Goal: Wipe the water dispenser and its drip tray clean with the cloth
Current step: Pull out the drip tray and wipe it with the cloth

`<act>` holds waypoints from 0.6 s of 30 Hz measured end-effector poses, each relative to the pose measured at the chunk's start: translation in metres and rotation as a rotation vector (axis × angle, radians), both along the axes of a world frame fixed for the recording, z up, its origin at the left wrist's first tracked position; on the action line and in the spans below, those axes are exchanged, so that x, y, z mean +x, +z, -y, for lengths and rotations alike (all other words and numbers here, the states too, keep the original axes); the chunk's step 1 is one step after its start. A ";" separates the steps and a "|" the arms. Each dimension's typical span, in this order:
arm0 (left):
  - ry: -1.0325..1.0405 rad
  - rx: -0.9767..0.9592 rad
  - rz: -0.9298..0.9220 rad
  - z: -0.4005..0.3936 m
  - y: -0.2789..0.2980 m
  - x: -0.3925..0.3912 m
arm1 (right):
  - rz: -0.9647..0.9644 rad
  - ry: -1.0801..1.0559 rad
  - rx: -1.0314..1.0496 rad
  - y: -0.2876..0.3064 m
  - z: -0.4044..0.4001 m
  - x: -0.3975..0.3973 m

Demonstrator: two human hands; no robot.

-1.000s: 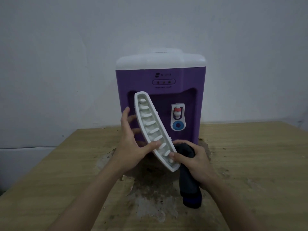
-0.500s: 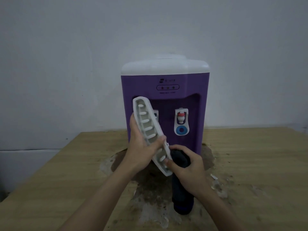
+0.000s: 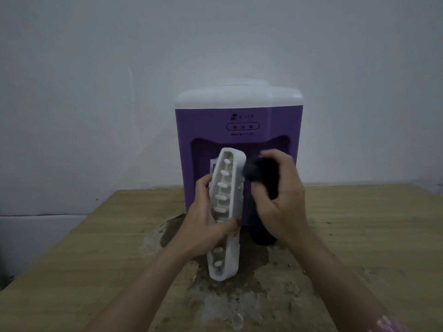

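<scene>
The left hand [image 3: 203,226] grips the white tray [image 3: 226,212] upright before the dispenser [image 3: 239,116]. The right hand [image 3: 280,207], fingers curled, presses a dark cloth [image 3: 257,172] against the tray's top edge.

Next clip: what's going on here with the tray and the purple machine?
A person is cleaning a white drip tray that is off the water dispenser and held almost on end in front of it. The left hand grips the tray around its middle, while the right hand holds a dark cloth against the tray's upper right edge. The dispenser stands on a worn wooden table.
</scene>
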State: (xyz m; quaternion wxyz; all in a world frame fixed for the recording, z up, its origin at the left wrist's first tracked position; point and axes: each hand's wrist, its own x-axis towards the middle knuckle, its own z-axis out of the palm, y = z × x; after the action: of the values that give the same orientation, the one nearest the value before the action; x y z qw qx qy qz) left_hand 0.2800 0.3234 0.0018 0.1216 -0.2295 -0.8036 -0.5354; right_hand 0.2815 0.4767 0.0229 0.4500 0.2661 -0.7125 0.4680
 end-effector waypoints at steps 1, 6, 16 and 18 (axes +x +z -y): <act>-0.024 -0.005 -0.002 -0.001 0.001 0.001 | -0.085 -0.060 0.123 0.002 0.002 -0.003; -0.052 -0.018 0.025 0.003 0.001 0.006 | -0.093 -0.221 0.096 -0.002 -0.006 -0.027; -0.024 -0.154 -0.037 0.004 0.006 0.010 | -0.106 -0.340 0.041 -0.006 -0.015 -0.027; -0.011 -0.165 -0.066 0.002 0.008 0.008 | -0.191 -0.332 0.126 -0.010 -0.011 -0.022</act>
State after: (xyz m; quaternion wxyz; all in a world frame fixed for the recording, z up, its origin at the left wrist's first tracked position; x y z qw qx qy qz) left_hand 0.2878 0.3216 0.0097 0.1259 -0.2606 -0.8393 -0.4602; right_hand 0.2593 0.4879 0.0129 0.5691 0.2155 -0.7285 0.3146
